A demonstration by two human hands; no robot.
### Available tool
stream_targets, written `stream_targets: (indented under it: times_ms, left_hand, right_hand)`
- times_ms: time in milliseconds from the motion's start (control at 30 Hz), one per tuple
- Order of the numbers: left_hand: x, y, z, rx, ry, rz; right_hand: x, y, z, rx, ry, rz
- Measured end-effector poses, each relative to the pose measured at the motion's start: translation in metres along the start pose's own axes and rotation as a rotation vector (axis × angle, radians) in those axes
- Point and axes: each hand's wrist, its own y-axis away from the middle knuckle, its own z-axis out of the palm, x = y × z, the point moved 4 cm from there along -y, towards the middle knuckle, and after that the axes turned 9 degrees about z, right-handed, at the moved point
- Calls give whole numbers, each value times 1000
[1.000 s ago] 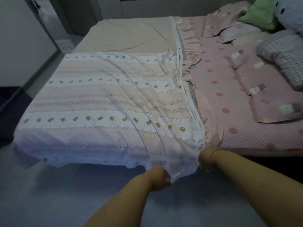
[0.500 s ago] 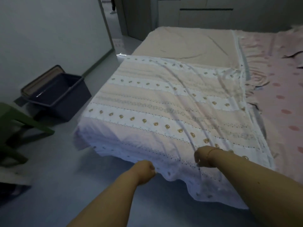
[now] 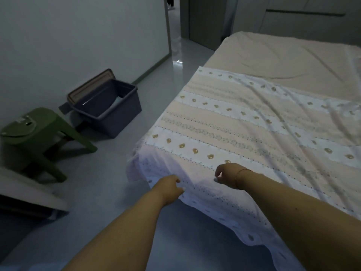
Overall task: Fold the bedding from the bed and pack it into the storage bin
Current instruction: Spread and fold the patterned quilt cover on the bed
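Observation:
A white and peach striped sheet (image 3: pixel 244 126) with small gold motifs lies spread over the near end of the bed, its white hem hanging over the edge. My left hand (image 3: pixel 170 185) hovers at that hanging hem, fingers loosely curled and touching the cloth. Just to its right, my right hand (image 3: pixel 228 176) is above the sheet with thumb and fingers apart, holding nothing. A dark blue storage bin (image 3: pixel 115 106) stands on the floor by the left wall. Its lid leans open behind it, and something pale lies inside.
A beige fitted sheet (image 3: pixel 283 53) covers the far part of the bed. A green plastic stool (image 3: pixel 37 133) stands left of the bin. A low white board (image 3: pixel 29 194) lies at the left edge. Grey floor runs toward a doorway (image 3: pixel 175 26) at the back.
My view has swung left, bringing the bin and stool into sight. Both hands let go of the sheet's right corner and moved left along the hanging hem toward the left corner.

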Motion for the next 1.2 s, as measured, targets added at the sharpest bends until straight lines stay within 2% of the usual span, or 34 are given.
stream_targets:
  times_ms: [167, 467, 667, 800, 967, 1133, 1200]
  left_hand:
    - [-41, -26, -44, 37, 6, -48]
    - [-125, -122, -133, 208, 33, -170]
    - [-177, -182, -137, 147, 124, -264]
    - [-192, -216, -127, 120, 188, -255]
    - [-199, -252, -121, 208, 270, -221]
    - [-208, -263, -129, 160, 175, -128]
    - [-221, -259, -140, 196, 196, -105]
  right_hand:
    - [-55, -46, -18, -16, -16, -39]
    - [-145, -163, -50, -101, 21, -67]
    - [-181, -220, -41, -160, -15, -46]
    - [-189, -248, -24, -184, -107, -1]
    - [-188, -268, -15, -172, -228, 75]
    - [-189, -281, -11, -108, -304, 149]
    - [-194, -283, -12, -74, -319, 172]
